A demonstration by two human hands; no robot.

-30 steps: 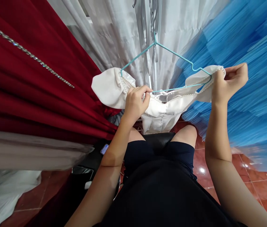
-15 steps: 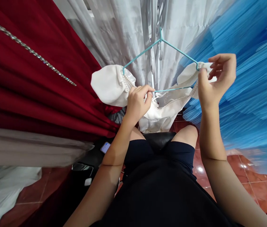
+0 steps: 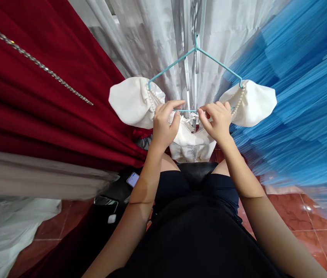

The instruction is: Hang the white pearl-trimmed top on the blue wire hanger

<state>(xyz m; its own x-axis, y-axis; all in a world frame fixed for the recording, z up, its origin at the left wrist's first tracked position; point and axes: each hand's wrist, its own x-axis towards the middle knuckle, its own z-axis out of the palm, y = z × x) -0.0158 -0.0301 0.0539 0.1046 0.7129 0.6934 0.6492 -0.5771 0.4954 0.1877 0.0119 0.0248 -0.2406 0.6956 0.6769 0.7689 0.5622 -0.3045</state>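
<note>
A white dress (image 3: pixel 192 139) with puffy sleeves and pearl trim along its neckline hangs on a thin light-blue hanger (image 3: pixel 171 66). Both puff sleeves stick out at the hanger's ends. At the left side of the neckline is my left hand (image 3: pixel 166 121), its index finger stretched and its thumb apart, beside the hanger's lower bar. My right hand (image 3: pixel 217 119) is across from it, fingers curled and thumb close to them at the right side of the neckline. It seems to pinch the dress edge by the bar; the exact contact is hidden.
Red cloth (image 3: pixel 65 96) with a rhinestone strand (image 3: pixel 48 70) hangs at left, blue tulle (image 3: pixel 305 100) at right. White fabric (image 3: pixel 143 38) hangs behind the hanger. A phone (image 3: pixel 132 179) lies on a black surface by my left arm. Red tiles (image 3: pixel 287 210) cover the floor.
My right hand has moved left and down from the right sleeve to the neckline. The right sleeve now spreads outward. My left hand's index finger has straightened away from the thumb.
</note>
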